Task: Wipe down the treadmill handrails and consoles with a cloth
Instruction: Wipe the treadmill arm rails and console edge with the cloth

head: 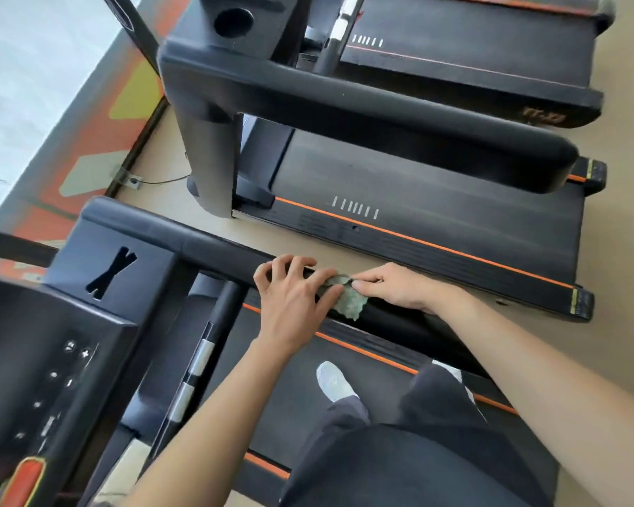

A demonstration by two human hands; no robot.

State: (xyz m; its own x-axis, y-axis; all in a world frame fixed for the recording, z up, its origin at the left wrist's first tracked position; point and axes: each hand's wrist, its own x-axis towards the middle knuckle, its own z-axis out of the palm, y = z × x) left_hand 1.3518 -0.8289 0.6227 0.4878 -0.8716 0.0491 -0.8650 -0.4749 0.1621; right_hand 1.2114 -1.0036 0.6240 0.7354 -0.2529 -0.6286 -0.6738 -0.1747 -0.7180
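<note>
We stand on the belt (271, 389) of a treadmill, a pale shoe (333, 381) showing below our arms, and both hands meet on the black handrail (213, 248) on our right side. The green cloth (349, 301) is crumpled on top of that handrail, between the two hands and touching both; its lower edge droops over the rail's near side. Our left hand (293, 296) arches over the rail with its fingers spread and bent, the tips resting on the far side, while its thumb and forefinger close on the cloth's left edge. Our right hand (394, 287) lies flat along the rail, its thumb and fingertips pinching the cloth's right edge. The console (37, 360) sits at lower left, well apart from the hands, with small buttons on its face and a red key (22, 479) at its near edge. Beyond the handrail, across a strip of tan floor (198, 199), a second treadmill (436, 199) stands parallel to ours, its own thick rail (381, 115) running above its orange-striped deck.
</note>
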